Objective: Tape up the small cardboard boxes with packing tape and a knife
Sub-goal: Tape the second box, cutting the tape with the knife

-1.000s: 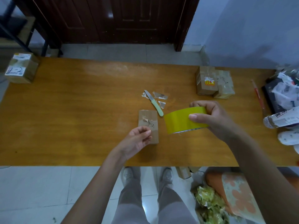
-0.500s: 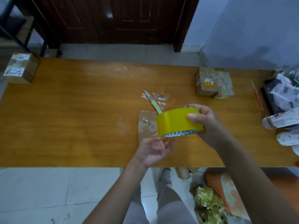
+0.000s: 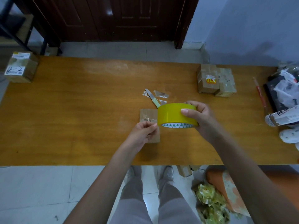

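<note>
So from my feed, closest in is the floor stuff: pale grey trousers [image 3: 142, 207] and light shoes on white tiles, plus a crinkly yellow-green plastic bag [image 3: 210, 204] and an orange patterned cushion-looking thing [image 3: 226, 188] down on the right.

Moving up to the near part of the orange-brown wooden worktop [image 3: 64, 126]. My left hand [image 3: 142, 135] sits over the near end of a small flat brown cardboard box [image 3: 148, 116], fingers [image 3: 145, 126] curled together in a pinch right at the left edge of the tape roll. Looks like they've got the loose tape end, but the strip is too clear for me to say for sure. The right hand [image 3: 199, 117] has the fat roll of yellow packing tape [image 3: 173, 115] wrapped in its grip, thumb on the near face and the other fingers over the top, held just above the worktop and overlapping the box's right side. You can see the white core with little green triangles underneath.

Just behind the roll lies the small knife with a pale green handle [image 3: 152, 98], blade pointing away to the left, with a few scraps of torn clear tape [image 3: 161, 95] around it.

Further back right, two taped brown cardboard boxes [image 3: 216, 81] touch side by side, one with a red-and-yellow sticker. A thin red stick [image 3: 259, 92] and a heap of white plastic bags and wrapped packages [image 3: 286, 94] sit at the right edge. Far left corner has a labelled cardboard box [image 3: 21, 67]. Behind it all there's a dark wooden door [image 3: 113, 18].
</note>
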`<state>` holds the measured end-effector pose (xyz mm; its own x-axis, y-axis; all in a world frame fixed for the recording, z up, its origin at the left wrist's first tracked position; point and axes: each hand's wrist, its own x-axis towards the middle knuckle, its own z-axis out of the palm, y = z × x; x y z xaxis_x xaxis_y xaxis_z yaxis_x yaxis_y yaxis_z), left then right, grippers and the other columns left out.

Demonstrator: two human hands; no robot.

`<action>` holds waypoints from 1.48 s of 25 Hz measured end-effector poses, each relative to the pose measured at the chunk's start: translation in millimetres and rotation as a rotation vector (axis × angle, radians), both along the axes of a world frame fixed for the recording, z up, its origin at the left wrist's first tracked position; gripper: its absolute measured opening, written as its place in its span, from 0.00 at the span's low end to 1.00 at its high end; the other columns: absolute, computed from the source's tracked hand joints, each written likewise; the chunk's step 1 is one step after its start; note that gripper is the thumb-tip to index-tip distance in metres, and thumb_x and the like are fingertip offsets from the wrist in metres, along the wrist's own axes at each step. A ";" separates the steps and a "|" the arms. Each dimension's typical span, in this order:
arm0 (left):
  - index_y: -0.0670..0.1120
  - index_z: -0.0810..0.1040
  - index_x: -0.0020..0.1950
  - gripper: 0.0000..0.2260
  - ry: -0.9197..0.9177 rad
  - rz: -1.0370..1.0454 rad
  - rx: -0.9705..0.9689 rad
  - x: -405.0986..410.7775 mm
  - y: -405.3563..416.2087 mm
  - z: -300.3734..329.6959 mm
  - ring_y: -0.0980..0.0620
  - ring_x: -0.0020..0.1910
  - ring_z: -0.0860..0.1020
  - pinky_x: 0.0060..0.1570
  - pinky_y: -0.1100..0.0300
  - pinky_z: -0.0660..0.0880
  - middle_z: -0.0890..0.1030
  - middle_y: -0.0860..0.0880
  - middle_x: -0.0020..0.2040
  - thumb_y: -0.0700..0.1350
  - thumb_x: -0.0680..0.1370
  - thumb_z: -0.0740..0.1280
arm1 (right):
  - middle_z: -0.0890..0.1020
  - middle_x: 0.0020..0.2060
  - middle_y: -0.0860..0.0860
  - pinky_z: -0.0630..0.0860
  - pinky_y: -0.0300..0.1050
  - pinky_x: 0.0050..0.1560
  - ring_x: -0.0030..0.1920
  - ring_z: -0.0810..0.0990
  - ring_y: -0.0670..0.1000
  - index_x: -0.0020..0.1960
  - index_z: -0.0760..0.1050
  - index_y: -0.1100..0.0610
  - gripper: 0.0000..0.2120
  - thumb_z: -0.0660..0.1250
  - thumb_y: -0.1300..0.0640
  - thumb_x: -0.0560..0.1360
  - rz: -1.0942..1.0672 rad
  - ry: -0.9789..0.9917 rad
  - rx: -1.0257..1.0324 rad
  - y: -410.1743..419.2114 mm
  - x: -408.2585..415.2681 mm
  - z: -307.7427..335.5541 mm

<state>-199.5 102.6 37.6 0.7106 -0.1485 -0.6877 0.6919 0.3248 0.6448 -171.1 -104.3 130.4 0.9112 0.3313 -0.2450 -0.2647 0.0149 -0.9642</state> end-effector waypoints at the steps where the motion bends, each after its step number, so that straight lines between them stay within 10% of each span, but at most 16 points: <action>1: 0.43 0.78 0.44 0.03 -0.014 0.001 0.024 2.4 3.9 0.9 0.54 0.38 0.79 0.36 0.64 0.76 0.82 0.47 0.39 0.35 0.75 0.68 | 0.75 0.31 0.49 0.72 0.42 0.33 0.33 0.75 0.50 0.37 0.74 0.57 0.15 0.74 0.46 0.66 -0.017 -0.017 -0.051 0.9 0.6 -2.9; 9: 0.45 0.81 0.49 0.03 -0.157 0.044 0.568 25.9 69.6 -5.7 0.55 0.39 0.79 0.41 0.65 0.75 0.82 0.51 0.40 0.41 0.76 0.71 | 0.75 0.26 0.43 0.69 0.38 0.28 0.28 0.74 0.44 0.32 0.77 0.49 0.14 0.74 0.40 0.64 -0.085 -0.125 -0.414 -20.7 14.0 -31.5; 16: 0.44 0.80 0.48 0.04 -0.204 0.011 0.650 27.5 77.3 -32.9 0.57 0.36 0.78 0.33 0.71 0.73 0.80 0.50 0.37 0.39 0.75 0.72 | 0.80 0.55 0.57 0.74 0.40 0.44 0.51 0.80 0.50 0.68 0.71 0.66 0.39 0.77 0.43 0.67 -0.099 -0.040 -0.732 -35.2 28.6 -85.8; 28: 0.45 0.78 0.51 0.07 -0.151 -0.056 0.747 29.5 62.5 -55.9 0.58 0.35 0.79 0.36 0.64 0.71 0.80 0.52 0.36 0.42 0.75 0.73 | 0.76 0.34 0.53 0.71 0.50 0.36 0.34 0.75 0.50 0.48 0.78 0.61 0.19 0.76 0.47 0.69 -0.090 0.027 -0.777 -40.3 25.8 -96.2; 37: 0.44 0.77 0.49 0.06 -0.171 -0.078 0.844 31.8 51.3 -67.0 0.52 0.38 0.79 0.40 0.61 0.75 0.78 0.52 0.36 0.42 0.76 0.72 | 0.78 0.62 0.57 0.74 0.44 0.54 0.60 0.77 0.54 0.69 0.70 0.66 0.37 0.75 0.44 0.70 -0.086 0.048 -0.826 -41.6 32.7 -115.6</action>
<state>-167.7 153.9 -29.4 0.8235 0.3114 -0.4742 0.5636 -0.3539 0.7464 -138.4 -145.8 14.8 0.9074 -0.0427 -0.4181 -0.3362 -0.6707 -0.6611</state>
